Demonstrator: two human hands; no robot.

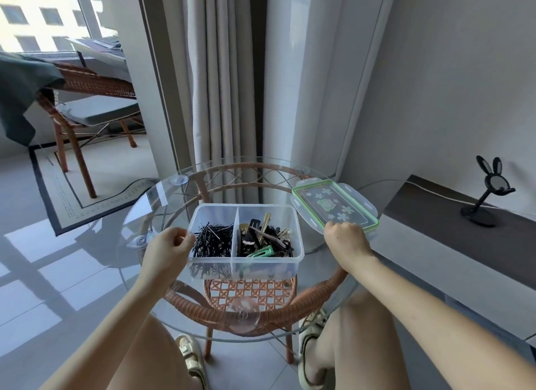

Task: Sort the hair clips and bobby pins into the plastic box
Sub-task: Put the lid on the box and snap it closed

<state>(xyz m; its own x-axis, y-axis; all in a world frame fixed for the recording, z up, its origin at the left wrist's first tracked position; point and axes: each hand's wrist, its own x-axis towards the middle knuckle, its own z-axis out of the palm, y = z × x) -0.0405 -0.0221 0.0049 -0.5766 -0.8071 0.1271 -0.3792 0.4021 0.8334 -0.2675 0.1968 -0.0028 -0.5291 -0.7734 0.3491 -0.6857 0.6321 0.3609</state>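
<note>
A clear plastic box [246, 266] with a middle divider stands on the round glass table [162, 195]. Its left compartment holds a heap of black bobby pins [213, 240]. Its right compartment holds mixed hair clips [265, 240], black, gold and one mint green. My left hand [169, 250] rests against the box's left wall, fingers curled on its rim. My right hand [345, 238] is closed on the near edge of the green-rimmed lid [333, 205], which lies flat on the table to the right of the box.
The glass top sits on a rattan frame [255, 311] with suction cups. A low dark bench [452, 238] with a black rabbit-eared stand [483, 195] is at the right. Curtains [226, 85] hang behind; a rattan chair [87, 99] stands far left. My knees are under the table.
</note>
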